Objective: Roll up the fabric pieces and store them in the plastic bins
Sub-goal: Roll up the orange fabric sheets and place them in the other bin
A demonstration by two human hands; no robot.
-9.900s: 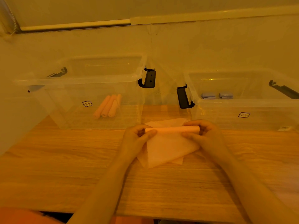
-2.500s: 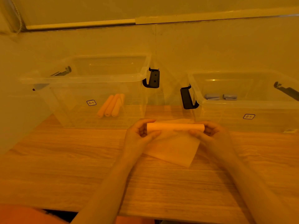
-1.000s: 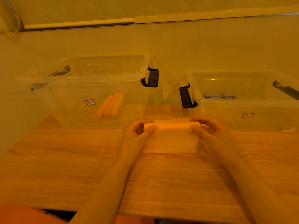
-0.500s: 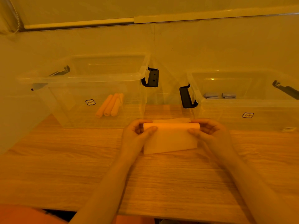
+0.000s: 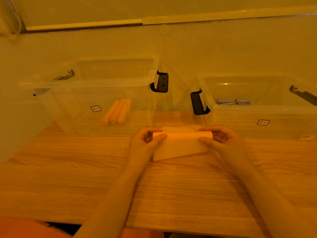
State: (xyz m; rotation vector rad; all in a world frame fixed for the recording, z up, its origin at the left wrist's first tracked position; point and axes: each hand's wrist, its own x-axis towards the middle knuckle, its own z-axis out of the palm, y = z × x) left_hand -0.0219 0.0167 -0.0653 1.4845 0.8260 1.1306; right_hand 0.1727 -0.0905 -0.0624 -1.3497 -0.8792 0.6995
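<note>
left hand (image 5: 145,141) and right hand (image 5: 221,140) each pinch an end of the partly rolled orange fabric piece (image 5: 181,143) above the wooden surface (image 5: 85,169), before two clear plastic bins (image 5: 103,83).

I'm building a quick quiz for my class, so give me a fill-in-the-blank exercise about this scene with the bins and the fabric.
1. The left bin holds ____ orange rolls.
2. Both the left hand and the right hand grip the ends of a partly rolled ____ fabric piece.
3. The grey-blue rolls lie in the ____ bin.
4. Both bins stand on a ____ table.

Missing words: three; orange; right; wooden
</note>
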